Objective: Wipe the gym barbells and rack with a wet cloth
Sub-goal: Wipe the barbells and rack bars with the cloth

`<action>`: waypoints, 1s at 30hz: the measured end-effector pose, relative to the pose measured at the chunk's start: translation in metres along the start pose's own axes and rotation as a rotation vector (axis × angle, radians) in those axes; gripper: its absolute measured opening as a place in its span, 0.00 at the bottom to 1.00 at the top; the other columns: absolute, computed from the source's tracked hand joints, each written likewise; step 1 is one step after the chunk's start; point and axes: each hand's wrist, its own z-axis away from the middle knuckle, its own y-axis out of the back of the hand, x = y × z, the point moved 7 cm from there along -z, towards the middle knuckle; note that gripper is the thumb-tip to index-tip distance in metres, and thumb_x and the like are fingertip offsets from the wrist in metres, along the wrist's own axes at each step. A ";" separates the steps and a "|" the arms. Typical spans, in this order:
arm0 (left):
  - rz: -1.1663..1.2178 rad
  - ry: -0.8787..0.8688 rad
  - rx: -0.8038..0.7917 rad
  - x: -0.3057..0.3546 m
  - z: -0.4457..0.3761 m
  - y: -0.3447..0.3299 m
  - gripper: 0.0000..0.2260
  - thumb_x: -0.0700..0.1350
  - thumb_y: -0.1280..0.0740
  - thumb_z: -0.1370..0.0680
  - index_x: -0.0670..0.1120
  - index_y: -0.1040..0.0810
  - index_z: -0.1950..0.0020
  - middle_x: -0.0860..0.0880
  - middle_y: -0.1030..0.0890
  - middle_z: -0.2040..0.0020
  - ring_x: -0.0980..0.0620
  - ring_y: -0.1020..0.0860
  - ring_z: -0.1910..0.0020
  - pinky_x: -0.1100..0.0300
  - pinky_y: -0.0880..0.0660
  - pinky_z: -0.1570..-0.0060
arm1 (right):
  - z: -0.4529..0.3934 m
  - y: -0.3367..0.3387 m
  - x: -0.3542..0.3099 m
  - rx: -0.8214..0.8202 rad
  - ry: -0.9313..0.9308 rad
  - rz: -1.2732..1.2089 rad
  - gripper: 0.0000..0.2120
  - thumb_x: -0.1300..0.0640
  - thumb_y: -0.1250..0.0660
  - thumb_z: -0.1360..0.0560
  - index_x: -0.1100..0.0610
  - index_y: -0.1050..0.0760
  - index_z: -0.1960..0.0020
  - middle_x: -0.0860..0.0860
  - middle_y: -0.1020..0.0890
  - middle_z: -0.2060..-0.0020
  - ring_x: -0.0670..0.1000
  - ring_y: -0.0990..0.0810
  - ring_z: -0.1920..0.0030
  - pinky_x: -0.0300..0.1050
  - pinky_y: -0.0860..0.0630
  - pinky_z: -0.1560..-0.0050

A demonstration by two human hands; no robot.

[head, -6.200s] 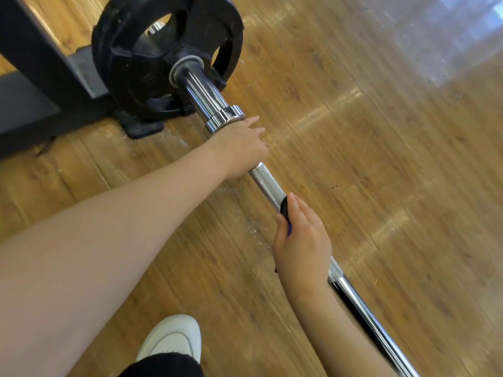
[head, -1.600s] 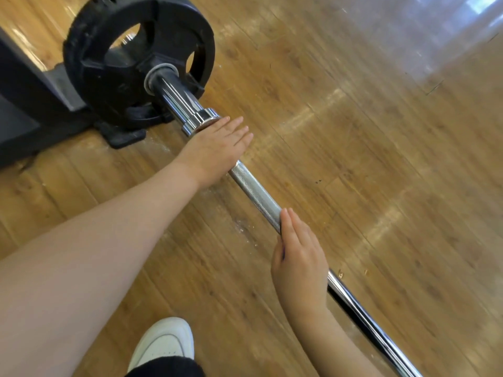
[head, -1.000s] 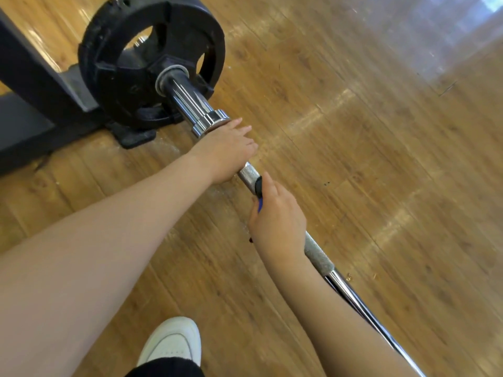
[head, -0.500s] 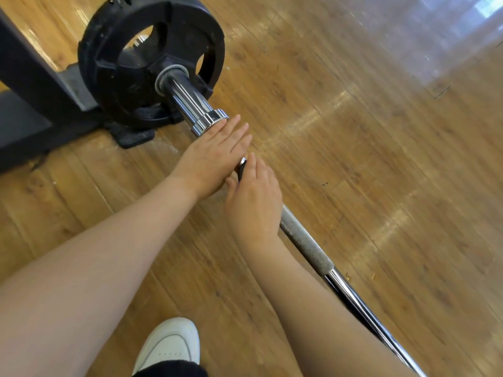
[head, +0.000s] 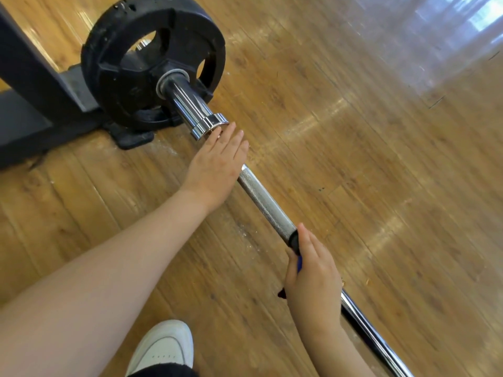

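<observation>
Chrome barbell (head: 265, 204) running diagonally from upper left to lower right above the wooden floor (head: 367, 159), far end loaded with a black weight plate (head: 130, 63) right up against the dark rack base (head: 30, 104). Left hand (head: 217, 164) flat on the bar just below the sleeve collar (head: 209, 126), fingers straight and spread slightly, palm down, not curled around anything, fingertips reaching the collar's edge. Right hand (head: 313, 278) lower on the bar, at the near end of the knurled section, fingers wrapped over the shaft and clamped on a dark cloth (head: 295, 243). Only scraps of that cloth showing: a black edge ahead of the fingertips, a blue sliver beside the thumb, a dark corner poking out under the palm. Knurled grip bare between the two hands. White shoe (head: 163, 346) planted on the floor at the bottom edge, between the forearms.
</observation>
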 end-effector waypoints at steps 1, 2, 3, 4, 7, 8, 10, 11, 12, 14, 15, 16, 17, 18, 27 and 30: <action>0.015 -0.006 0.001 -0.001 -0.001 0.002 0.24 0.38 0.49 0.18 0.40 0.53 0.23 0.41 0.51 0.22 0.42 0.57 0.24 0.51 0.62 0.28 | -0.006 0.001 -0.010 0.031 -0.020 -0.035 0.20 0.64 0.33 0.31 0.67 0.24 0.40 0.57 0.18 0.48 0.58 0.18 0.49 0.51 0.23 0.51; 0.026 -0.019 0.002 -0.002 -0.002 0.002 0.24 0.37 0.49 0.19 0.40 0.51 0.23 0.41 0.51 0.22 0.42 0.57 0.24 0.52 0.61 0.28 | -0.016 -0.002 -0.022 0.051 -0.027 -0.080 0.20 0.61 0.35 0.30 0.67 0.24 0.40 0.58 0.18 0.47 0.58 0.18 0.48 0.51 0.23 0.49; 0.043 -0.037 0.002 -0.004 -0.003 0.002 0.24 0.36 0.49 0.19 0.39 0.50 0.24 0.40 0.50 0.23 0.42 0.56 0.24 0.53 0.60 0.28 | -0.029 -0.008 -0.038 0.056 -0.015 -0.130 0.19 0.60 0.37 0.29 0.67 0.24 0.40 0.58 0.18 0.46 0.59 0.19 0.47 0.52 0.24 0.47; 0.080 -0.060 0.021 -0.007 -0.004 0.003 0.24 0.34 0.48 0.20 0.38 0.48 0.24 0.39 0.48 0.23 0.41 0.54 0.24 0.53 0.59 0.28 | -0.045 -0.018 -0.055 0.046 0.010 -0.169 0.20 0.59 0.40 0.27 0.67 0.25 0.40 0.59 0.19 0.46 0.60 0.20 0.47 0.52 0.24 0.46; 0.131 -0.152 0.122 -0.014 -0.001 0.001 0.23 0.31 0.37 0.25 0.35 0.34 0.30 0.36 0.33 0.29 0.39 0.38 0.27 0.52 0.48 0.30 | -0.092 -0.047 -0.096 -0.014 0.030 -0.180 0.23 0.59 0.47 0.29 0.69 0.25 0.41 0.61 0.19 0.49 0.62 0.20 0.51 0.52 0.24 0.52; 0.124 -0.163 0.147 -0.017 0.000 0.001 0.23 0.31 0.34 0.27 0.34 0.31 0.32 0.36 0.30 0.32 0.39 0.34 0.30 0.51 0.43 0.31 | -0.099 -0.053 -0.101 -0.033 0.026 -0.159 0.21 0.62 0.44 0.30 0.69 0.24 0.42 0.61 0.19 0.52 0.62 0.20 0.54 0.52 0.24 0.54; 0.145 -0.167 0.147 -0.018 0.003 0.004 0.24 0.29 0.34 0.28 0.35 0.31 0.32 0.37 0.30 0.32 0.39 0.34 0.30 0.51 0.43 0.31 | -0.095 -0.055 -0.094 -0.077 0.041 -0.088 0.19 0.66 0.37 0.32 0.69 0.25 0.42 0.61 0.18 0.52 0.62 0.20 0.55 0.51 0.24 0.56; 0.144 -0.169 0.133 -0.016 0.003 0.005 0.25 0.29 0.37 0.26 0.36 0.34 0.29 0.38 0.33 0.29 0.41 0.38 0.27 0.52 0.47 0.30 | -0.086 -0.053 -0.086 -0.090 0.063 -0.050 0.21 0.67 0.33 0.34 0.69 0.25 0.41 0.62 0.18 0.51 0.62 0.19 0.54 0.50 0.23 0.56; 0.142 -0.166 0.092 -0.014 0.003 0.002 0.25 0.31 0.42 0.24 0.38 0.39 0.26 0.40 0.38 0.26 0.43 0.44 0.25 0.54 0.53 0.29 | -0.075 -0.048 -0.075 -0.091 0.079 -0.013 0.24 0.68 0.28 0.37 0.69 0.25 0.40 0.62 0.18 0.50 0.62 0.18 0.54 0.50 0.22 0.55; 0.132 -0.161 0.060 -0.012 -0.001 0.000 0.25 0.34 0.47 0.21 0.40 0.46 0.24 0.43 0.45 0.23 0.45 0.51 0.23 0.56 0.60 0.28 | -0.048 -0.032 -0.048 -0.068 0.086 0.031 0.29 0.70 0.24 0.41 0.70 0.25 0.41 0.63 0.18 0.49 0.61 0.18 0.52 0.52 0.21 0.54; 0.117 -0.168 0.066 -0.011 -0.003 0.001 0.24 0.35 0.46 0.20 0.41 0.45 0.24 0.43 0.44 0.23 0.45 0.51 0.23 0.56 0.60 0.28 | -0.035 -0.026 -0.036 -0.076 0.081 0.040 0.30 0.71 0.23 0.42 0.71 0.25 0.40 0.63 0.19 0.48 0.61 0.18 0.51 0.54 0.21 0.52; 0.109 -0.180 0.068 -0.010 -0.006 0.001 0.24 0.36 0.45 0.20 0.41 0.44 0.24 0.44 0.43 0.23 0.45 0.50 0.23 0.55 0.59 0.28 | -0.025 -0.020 -0.025 -0.096 0.070 0.044 0.31 0.73 0.24 0.42 0.71 0.25 0.40 0.63 0.19 0.47 0.62 0.18 0.50 0.55 0.22 0.52; 0.096 -0.202 0.053 -0.009 -0.010 0.000 0.23 0.36 0.44 0.20 0.41 0.41 0.25 0.44 0.42 0.24 0.45 0.49 0.23 0.55 0.57 0.27 | -0.017 -0.017 -0.015 -0.113 0.050 0.055 0.31 0.74 0.24 0.42 0.70 0.25 0.39 0.63 0.19 0.47 0.62 0.18 0.50 0.56 0.21 0.52; 0.074 -0.230 0.020 -0.006 -0.014 -0.001 0.22 0.36 0.44 0.20 0.42 0.39 0.25 0.45 0.41 0.24 0.46 0.48 0.24 0.55 0.56 0.27 | -0.011 -0.016 -0.007 -0.127 0.029 0.070 0.31 0.74 0.24 0.42 0.70 0.25 0.39 0.62 0.19 0.47 0.62 0.18 0.50 0.56 0.21 0.52; -0.045 -0.356 -0.322 0.005 -0.036 -0.004 0.13 0.38 0.38 0.23 0.46 0.25 0.40 0.49 0.25 0.34 0.53 0.37 0.27 0.55 0.53 0.27 | -0.062 -0.009 -0.050 -0.035 -0.094 -0.192 0.22 0.60 0.36 0.23 0.62 0.32 0.30 0.55 0.25 0.36 0.55 0.28 0.34 0.34 0.40 0.40; -0.100 -0.373 -0.293 0.006 -0.037 -0.007 0.13 0.42 0.38 0.22 0.48 0.25 0.38 0.51 0.25 0.34 0.52 0.39 0.26 0.53 0.53 0.27 | -0.083 -0.047 -0.083 -0.109 -0.008 -0.021 0.23 0.58 0.45 0.22 0.66 0.34 0.30 0.60 0.25 0.37 0.58 0.27 0.37 0.47 0.33 0.37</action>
